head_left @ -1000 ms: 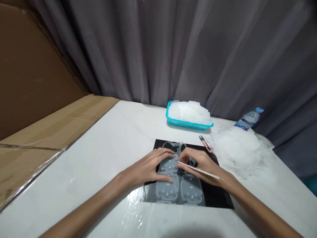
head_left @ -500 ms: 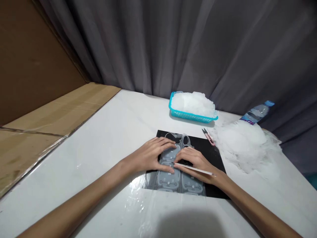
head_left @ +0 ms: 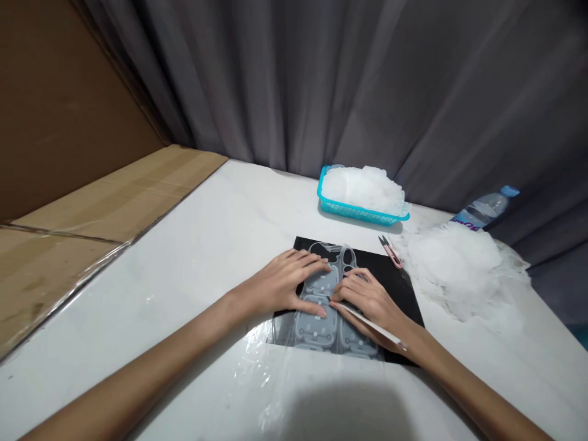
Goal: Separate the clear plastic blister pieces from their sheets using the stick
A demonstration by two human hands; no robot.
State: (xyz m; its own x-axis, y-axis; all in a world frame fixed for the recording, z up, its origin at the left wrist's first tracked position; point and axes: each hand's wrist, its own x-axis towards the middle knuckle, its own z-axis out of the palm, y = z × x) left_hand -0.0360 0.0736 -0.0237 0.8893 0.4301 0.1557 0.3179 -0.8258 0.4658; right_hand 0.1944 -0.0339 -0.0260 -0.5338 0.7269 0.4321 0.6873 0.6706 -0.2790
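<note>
While the left hand point(head_left: 287, 283) lies spread on the clear sheet with gray shapes point(head_left: 316, 320), the right hand point(head_left: 370, 303) pinches a thin white stick point(head_left: 367, 321), perhaps a blade. The sheet lies on a black mat point(head_left: 400, 288), near small pink snips point(head_left: 391, 252) at right.

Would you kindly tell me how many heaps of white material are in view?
2: a piled heap sits in the turquoise basket by the curtain, and a loose heap lies on the table to the right, in front of the bottle.
</note>
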